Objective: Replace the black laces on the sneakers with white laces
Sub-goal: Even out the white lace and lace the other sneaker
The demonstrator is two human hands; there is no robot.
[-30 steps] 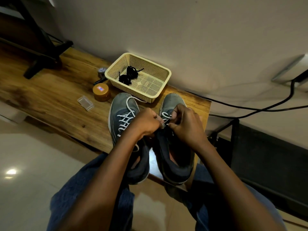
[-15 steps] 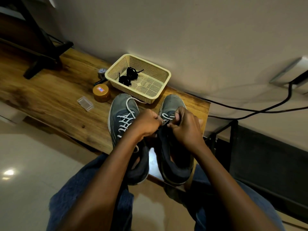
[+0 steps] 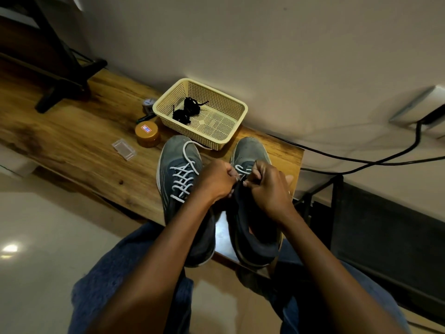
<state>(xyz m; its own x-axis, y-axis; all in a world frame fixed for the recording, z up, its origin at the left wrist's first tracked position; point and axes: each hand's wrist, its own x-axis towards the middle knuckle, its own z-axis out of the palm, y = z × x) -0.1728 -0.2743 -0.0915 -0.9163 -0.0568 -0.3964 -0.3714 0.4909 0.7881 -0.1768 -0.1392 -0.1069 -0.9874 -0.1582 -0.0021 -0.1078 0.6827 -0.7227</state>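
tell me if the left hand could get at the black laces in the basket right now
Probably not at once: the left hand is busy pinching the white lace on the right sneaker. Once freed, the way looks open; the black laces lie uncovered in the basket.

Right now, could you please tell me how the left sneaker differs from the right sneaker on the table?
The left sneaker shows many white lace rows; the right sneaker shows only one near its toe, the rest hidden by hands. The left sneaker lies untouched; the left hand and right hand work at the right sneaker's lacing. Both are grey-blue, toes toward the basket.
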